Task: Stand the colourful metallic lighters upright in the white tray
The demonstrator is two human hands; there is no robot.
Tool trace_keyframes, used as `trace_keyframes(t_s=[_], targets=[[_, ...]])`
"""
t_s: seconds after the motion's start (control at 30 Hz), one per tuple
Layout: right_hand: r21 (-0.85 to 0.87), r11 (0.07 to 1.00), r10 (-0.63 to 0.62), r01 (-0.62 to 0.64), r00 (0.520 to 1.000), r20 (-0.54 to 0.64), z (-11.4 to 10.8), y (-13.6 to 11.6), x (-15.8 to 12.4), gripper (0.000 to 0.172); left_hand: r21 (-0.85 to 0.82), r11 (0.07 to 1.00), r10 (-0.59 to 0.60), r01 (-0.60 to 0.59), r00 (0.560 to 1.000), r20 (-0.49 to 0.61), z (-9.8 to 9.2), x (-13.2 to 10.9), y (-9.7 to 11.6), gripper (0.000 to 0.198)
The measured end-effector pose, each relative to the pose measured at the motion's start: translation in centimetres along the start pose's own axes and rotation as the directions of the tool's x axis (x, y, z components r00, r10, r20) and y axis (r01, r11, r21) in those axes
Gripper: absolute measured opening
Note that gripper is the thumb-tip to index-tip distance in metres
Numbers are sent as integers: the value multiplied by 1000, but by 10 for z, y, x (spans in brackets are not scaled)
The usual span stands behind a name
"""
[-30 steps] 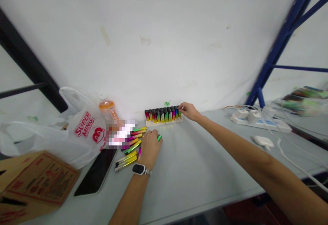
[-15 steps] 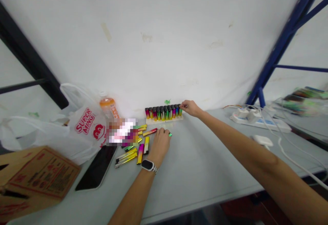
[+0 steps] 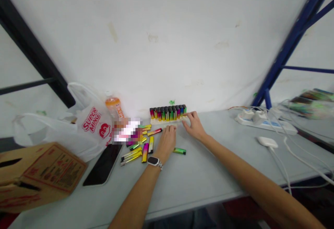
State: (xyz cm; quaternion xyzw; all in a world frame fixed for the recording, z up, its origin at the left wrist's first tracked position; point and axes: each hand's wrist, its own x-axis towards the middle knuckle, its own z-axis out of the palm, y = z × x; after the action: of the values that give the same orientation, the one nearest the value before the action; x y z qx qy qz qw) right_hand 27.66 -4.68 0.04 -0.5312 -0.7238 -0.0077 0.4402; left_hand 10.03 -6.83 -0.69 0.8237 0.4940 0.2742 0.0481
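Observation:
Several colourful lighters (image 3: 168, 114) with black tops stand upright in rows in a pale rack (image 3: 156, 121) against the wall. My right hand (image 3: 195, 127) is at the rack's right end, thumb and index finger apart, the index fingertip by the rack's edge. Just in front of the rack, my left hand (image 3: 167, 141) points palm down with its fingers bent together; what lies under them is hidden. A green lighter (image 3: 180, 150) shows on the table beside that hand, its left end covered. More loose lighters, among them a purple-and-yellow one (image 3: 145, 153), lie left of it.
A phone (image 3: 104, 164), a cardboard box (image 3: 54, 173), a white plastic bag (image 3: 88, 128) and an orange drink bottle (image 3: 114, 106) stand at the left. At the right are a power strip (image 3: 279, 126), a white charger (image 3: 267, 142) and cables.
My right hand has left the top of the end lighter and dropped lower, its fingers parting. More of the green lighter now shows beside my left hand. The view has shifted slightly.

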Motion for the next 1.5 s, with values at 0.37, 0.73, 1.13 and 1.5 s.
trace_keyframes(t_s=[0.37, 0.73, 1.13, 1.5], targets=[[-110, 985, -70, 131, 896, 439, 1, -45, -44, 31, 242, 939, -245, 243, 969, -24, -6, 4, -3, 29], [-12, 999, 33, -30, 955, 296, 3, -24, -38, 38, -9, 991, 132, -133, 977, 166, -27, -9, -1, 16], [539, 797, 190, -273, 960, 206, -4, -31, -40, 57, -280, 957, 100, -73, 992, 82, -18, -13, 15, 31], [-5, 981, -170, 195, 864, 474, -12, -60, -51, 49, 74, 984, -158, 162, 985, -69, -5, -9, -3, 16]])
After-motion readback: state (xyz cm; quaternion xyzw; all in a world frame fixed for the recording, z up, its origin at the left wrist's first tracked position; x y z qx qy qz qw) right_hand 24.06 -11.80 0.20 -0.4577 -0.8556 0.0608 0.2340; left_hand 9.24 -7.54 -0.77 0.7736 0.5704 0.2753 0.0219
